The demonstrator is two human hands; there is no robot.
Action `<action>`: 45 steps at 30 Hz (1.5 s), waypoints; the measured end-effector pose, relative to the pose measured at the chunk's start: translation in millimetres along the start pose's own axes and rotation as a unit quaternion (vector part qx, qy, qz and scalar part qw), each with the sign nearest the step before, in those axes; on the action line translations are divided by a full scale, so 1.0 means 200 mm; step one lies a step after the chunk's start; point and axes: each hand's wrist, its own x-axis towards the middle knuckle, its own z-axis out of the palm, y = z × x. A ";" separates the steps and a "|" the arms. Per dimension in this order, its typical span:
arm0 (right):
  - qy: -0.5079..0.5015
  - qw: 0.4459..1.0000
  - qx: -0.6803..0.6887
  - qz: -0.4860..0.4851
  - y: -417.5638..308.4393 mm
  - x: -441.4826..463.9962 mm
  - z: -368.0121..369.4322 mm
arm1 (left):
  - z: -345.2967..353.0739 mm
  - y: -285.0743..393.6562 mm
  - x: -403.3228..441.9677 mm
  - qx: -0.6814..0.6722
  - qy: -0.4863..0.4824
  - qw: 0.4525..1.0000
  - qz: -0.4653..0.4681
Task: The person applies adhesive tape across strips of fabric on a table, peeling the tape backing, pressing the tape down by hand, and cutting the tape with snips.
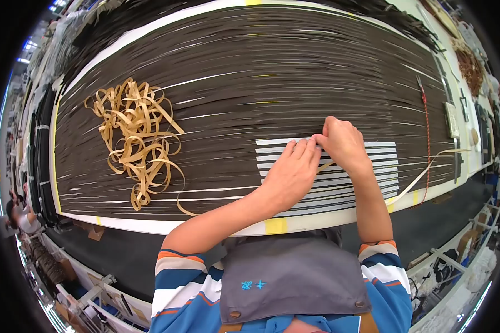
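Note:
Dark brown strips lie side by side across the large table, with white and yellow showing through narrow gaps. In front of me a block of pale silver-grey strips lies over them near the front edge. My left hand rests on this block, its fingers stretched out and lying flat. Touching its fingertips is my right hand, closed with finger and thumb pinched together at the block's back edge; whatever is in the pinch is hidden. A thin tan strip shows between my hands.
A tangled heap of tan strip lies on the left. To the right are a red cord, a pale strip running over the edge, and a light rectangular block. Another person is at far left.

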 end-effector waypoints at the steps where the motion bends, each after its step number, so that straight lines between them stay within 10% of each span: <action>1: -0.002 1.000 -0.001 -0.004 0.00 0.00 0.00 | 0.02 0.01 0.00 0.000 -0.001 1.000 0.005; 21: -0.152 0.980 0.129 0.023 0.31 0.00 -0.25 | 0.05 0.02 0.04 0.013 0.024 0.999 -0.041; 45: -0.062 0.973 0.180 0.130 0.50 0.02 -0.22 | 0.01 0.01 0.06 -0.029 0.003 0.998 -0.049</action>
